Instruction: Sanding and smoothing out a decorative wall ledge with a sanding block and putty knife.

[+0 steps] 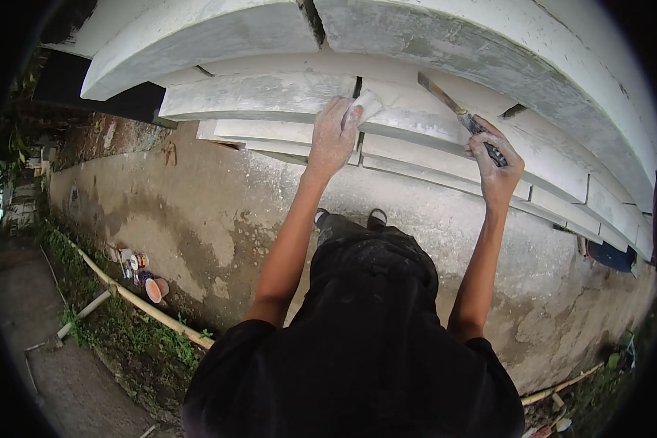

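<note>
Boards [255,98], pale and streaked with grey, are running in stepped rows across the far side of the scene, dark gaps showing between some of their ends. Both of the person's hands are working up at them, skin dusted white. The left hand [333,136] is gripping a white pad [370,107] — thumb lying over it, fingers bending behind — and the pad is sitting at the board edge, just right of a dark upright gap. Whether it is cloth or paper, one cannot tell.

The right hand [502,162] is clasping a scraper [460,112] by its dark, smeared handle, fingers curling around it. The blade is pointing to the far left, its flat side looking dull and stained; whether its tip is touching a board, one cannot tell. The scraper is hanging right of the pad, well apart from it.

Nearer, a black shirt [350,350] is filling the middle, with dark, dusty trousers [372,252] beyond it. Two feet [377,217] are showing beneath the boards, standing on blotchy ground [197,212]. On the left, cans [137,260] and an orange tub [154,290] are lying near a pole [153,309] — green plants [153,350] are growing alongside.
</note>
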Motion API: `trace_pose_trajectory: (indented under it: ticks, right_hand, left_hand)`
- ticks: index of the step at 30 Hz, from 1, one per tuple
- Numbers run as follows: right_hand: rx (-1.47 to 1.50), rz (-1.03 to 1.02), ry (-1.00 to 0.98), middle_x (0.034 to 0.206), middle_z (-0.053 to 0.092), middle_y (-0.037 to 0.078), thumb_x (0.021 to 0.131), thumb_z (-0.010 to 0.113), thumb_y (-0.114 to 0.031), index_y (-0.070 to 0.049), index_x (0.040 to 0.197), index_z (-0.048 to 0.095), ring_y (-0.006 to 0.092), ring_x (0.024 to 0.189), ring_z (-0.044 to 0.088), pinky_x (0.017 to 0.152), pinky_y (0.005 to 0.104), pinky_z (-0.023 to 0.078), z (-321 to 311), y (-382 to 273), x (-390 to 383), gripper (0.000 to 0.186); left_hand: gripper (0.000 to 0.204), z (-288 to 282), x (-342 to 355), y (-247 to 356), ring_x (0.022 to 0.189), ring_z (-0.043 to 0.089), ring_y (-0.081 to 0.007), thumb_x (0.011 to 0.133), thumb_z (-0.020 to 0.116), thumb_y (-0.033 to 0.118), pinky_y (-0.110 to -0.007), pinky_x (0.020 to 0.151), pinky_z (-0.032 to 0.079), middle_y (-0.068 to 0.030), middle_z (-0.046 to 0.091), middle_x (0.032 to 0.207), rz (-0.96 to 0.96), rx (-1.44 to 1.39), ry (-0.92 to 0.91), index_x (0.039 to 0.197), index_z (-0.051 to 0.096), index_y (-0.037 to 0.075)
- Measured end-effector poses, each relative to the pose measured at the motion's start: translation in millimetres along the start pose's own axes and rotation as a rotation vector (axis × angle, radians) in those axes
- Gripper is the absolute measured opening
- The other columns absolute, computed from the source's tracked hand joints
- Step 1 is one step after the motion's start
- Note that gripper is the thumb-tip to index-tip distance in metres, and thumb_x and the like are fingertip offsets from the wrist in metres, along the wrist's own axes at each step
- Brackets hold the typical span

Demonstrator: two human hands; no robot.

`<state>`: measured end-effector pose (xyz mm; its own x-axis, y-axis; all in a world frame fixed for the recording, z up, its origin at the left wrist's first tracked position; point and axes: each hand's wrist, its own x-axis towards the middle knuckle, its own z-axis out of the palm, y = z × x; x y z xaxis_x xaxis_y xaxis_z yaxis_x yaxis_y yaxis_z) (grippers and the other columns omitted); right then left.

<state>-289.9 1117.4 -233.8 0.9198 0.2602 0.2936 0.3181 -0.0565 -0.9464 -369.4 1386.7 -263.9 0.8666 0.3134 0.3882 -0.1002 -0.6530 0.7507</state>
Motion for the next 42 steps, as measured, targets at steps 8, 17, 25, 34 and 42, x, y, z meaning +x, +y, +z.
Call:
trace_pose_trajectory:
  ticks: [8,17,25,34,42]
  right_hand:
    - [0.005,-0.023,0.02,0.112,0.069,0.019,0.088,0.065,0.004,0.009,0.092,0.069,0.0168,0.075,0.067,0.069,0.0286,0.057,-9,3,6,0.008]
    - [0.009,-0.046,0.077,0.113,0.069,0.02,0.084,0.067,0.007,0.007,0.092,0.072,0.0179,0.078,0.069,0.066,0.0287,0.06,-12,10,6,0.01]
    - [-0.005,-0.108,0.056,0.112,0.07,0.02,0.083,0.064,0.008,0.006,0.092,0.073,0.0171,0.076,0.07,0.065,0.0287,0.06,1,10,10,0.013]
    - [-0.366,-0.02,-0.033,0.108,0.07,0.02,0.086,0.071,-0.007,-0.004,0.132,0.062,0.0227,0.084,0.07,0.077,0.0333,0.055,22,-13,-18,0.048]
    - [-0.698,-0.17,-0.21,0.096,0.066,0.023,0.087,0.065,-0.01,-0.005,0.136,0.059,0.0301,0.076,0.06,0.078,0.0358,0.05,31,-18,-8,0.049]
  left_hand:
    - [0.026,4,7,3,0.088,0.055,-0.0438,0.099,0.053,0.02,-0.048,0.079,0.043,-0.0232,0.057,0.093,-0.004,-0.018,0.014,0.099,0.059,-0.005]
    - [0.025,5,8,3,0.088,0.055,-0.0426,0.099,0.052,0.018,-0.048,0.08,0.042,-0.0225,0.056,0.093,0.009,0.005,-0.014,0.098,0.059,-0.005]
    - [0.031,14,-2,-2,0.096,0.053,-0.0423,0.103,0.043,0.024,-0.05,0.085,0.039,-0.0203,0.057,0.096,0.046,0.036,0.072,0.098,0.057,-0.003]
    - [0.036,22,-3,2,0.095,0.052,-0.0382,0.097,0.057,0.038,-0.048,0.087,0.034,-0.0182,0.056,0.094,0.056,0.095,0.008,0.093,0.058,0.002]
    - [0.031,56,-25,27,0.1,0.056,-0.0393,0.093,0.064,0.025,-0.048,0.091,0.041,-0.0205,0.059,0.103,0.173,-0.027,0.191,0.107,0.059,-0.003]
